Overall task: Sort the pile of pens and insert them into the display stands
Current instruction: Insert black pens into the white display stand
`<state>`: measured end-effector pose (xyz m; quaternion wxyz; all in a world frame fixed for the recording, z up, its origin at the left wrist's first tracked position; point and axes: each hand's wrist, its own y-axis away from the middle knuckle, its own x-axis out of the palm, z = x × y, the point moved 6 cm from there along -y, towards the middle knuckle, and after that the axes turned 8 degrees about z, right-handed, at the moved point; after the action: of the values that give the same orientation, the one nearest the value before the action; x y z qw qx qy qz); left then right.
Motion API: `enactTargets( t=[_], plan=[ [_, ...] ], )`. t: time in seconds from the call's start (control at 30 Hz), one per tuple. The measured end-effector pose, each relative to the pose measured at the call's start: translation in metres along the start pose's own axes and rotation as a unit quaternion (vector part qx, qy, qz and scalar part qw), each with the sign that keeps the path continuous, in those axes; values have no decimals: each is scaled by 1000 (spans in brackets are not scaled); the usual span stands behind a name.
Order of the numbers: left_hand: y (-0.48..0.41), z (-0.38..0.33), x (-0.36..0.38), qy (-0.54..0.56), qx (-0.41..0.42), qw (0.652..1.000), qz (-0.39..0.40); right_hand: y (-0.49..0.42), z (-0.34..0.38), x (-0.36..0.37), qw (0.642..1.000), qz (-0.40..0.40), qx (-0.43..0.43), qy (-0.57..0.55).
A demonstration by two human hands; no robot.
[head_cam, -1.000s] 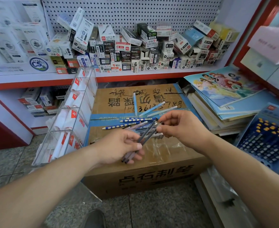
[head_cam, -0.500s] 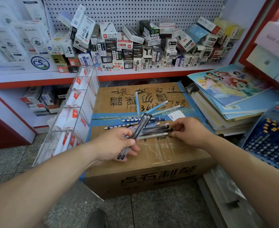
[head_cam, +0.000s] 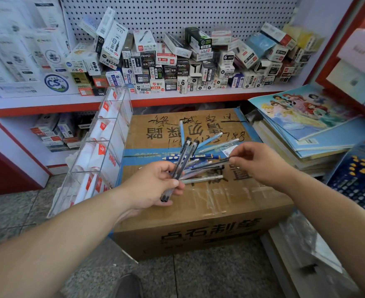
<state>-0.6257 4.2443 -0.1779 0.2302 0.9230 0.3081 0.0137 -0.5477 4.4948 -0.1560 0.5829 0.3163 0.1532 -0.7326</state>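
Observation:
A loose pile of pens (head_cam: 201,171) lies on top of a brown cardboard box (head_cam: 198,214); blue and light-blue pens (head_cam: 209,140) lie fanned out behind it. My left hand (head_cam: 153,186) grips a small bundle of dark clear-barrelled pens (head_cam: 182,162), their capped ends pointing up and away. My right hand (head_cam: 257,162) pinches one dark pen (head_cam: 211,165) by its end, lifted just above the pile and pointing toward the left hand. A clear acrylic display stand (head_cam: 99,151) with several compartments leans at the box's left side.
A red-edged shelf (head_cam: 177,100) behind the box carries many small pen boxes (head_cam: 177,65) below a pegboard. Stacked notebooks (head_cam: 306,130) lie to the right, and a blue patterned pack (head_cam: 362,179) sits at far right. Speckled floor (head_cam: 177,278) in front.
My right hand has lifted off the pile with one dark pen pinched in its fingers. The left hand raised its bundle slightly.

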Motion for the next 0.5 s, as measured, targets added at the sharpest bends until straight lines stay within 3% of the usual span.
enactTargets(
  t=[0.17,0.4,0.5],
  plan=[
    [-1,-3,1,17,11,1000,-3,13,24,-12,983,-37,-51,-174],
    [-1,-7,6,-62,35,997,-41,22,49,5,989,-60,-76,-113],
    [1,-10,14,-91,39,995,7,20,54,23,985,-33,-69,-156]
  ],
)
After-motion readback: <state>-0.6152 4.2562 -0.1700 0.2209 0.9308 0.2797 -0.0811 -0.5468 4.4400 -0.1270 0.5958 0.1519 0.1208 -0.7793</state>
